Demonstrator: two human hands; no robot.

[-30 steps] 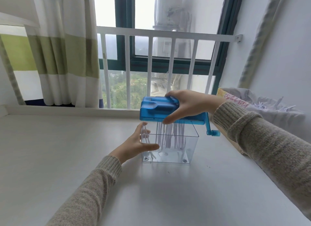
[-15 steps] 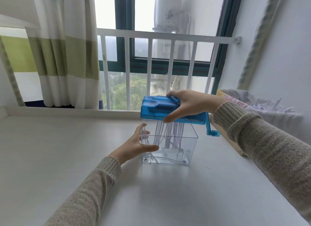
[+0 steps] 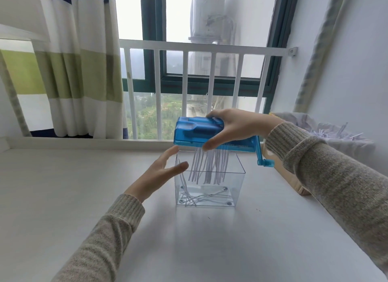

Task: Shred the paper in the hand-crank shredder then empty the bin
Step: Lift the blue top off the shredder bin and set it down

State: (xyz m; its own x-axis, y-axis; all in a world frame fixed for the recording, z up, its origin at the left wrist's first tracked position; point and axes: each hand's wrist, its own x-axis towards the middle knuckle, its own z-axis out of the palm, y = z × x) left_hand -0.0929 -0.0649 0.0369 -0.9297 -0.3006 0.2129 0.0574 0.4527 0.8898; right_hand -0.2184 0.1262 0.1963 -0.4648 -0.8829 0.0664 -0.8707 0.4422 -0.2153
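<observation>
A: Shredder head, blue translucent plastic box w/ side crank (image 3: 212, 134) – how will it handle?

B: Light, rigid, prob. a bit slick. Right hand (image 3: 237, 126) grasps it across the top: fingers curl over the far edge, thumb presses the near face just above the underside. It's lifted clear of the clear square plastic bin (image 3: 210, 187), tilted, crank end lower, blue crank handle (image 3: 265, 162) hanging well right of the thumb.

A: And the paper?

B: Thin white paper strips (image 3: 207, 168) dangle from the underside, right below the thumb tip, lower ends down inside the bin. Floppy, weightless, snag easily. I'd judge a shake or a pull frees them; a quick swing sideways could scatter them on the white tabletop (image 3: 63, 187).

A: Left hand?

B: Left hand (image 3: 161, 172) is released, fingers straight and spread, holding nothing. Fingertips sit at the bin's left wall near the rim, just under the head's left corner. Touching or a hair apart – can't tell.

A: Bin itself?

B: Stands upright on the table, a few loose strips on its floor, below both hands. Stiff but thin-walled, light, so it tips easily. Best hold, imo: thumb on one wall, fingers on the opposite one, near the rim. Basket lined w/ a grey bag (image 3: 327, 134), shreds in it, sits beyond the right wrist – likely dump spot.
</observation>
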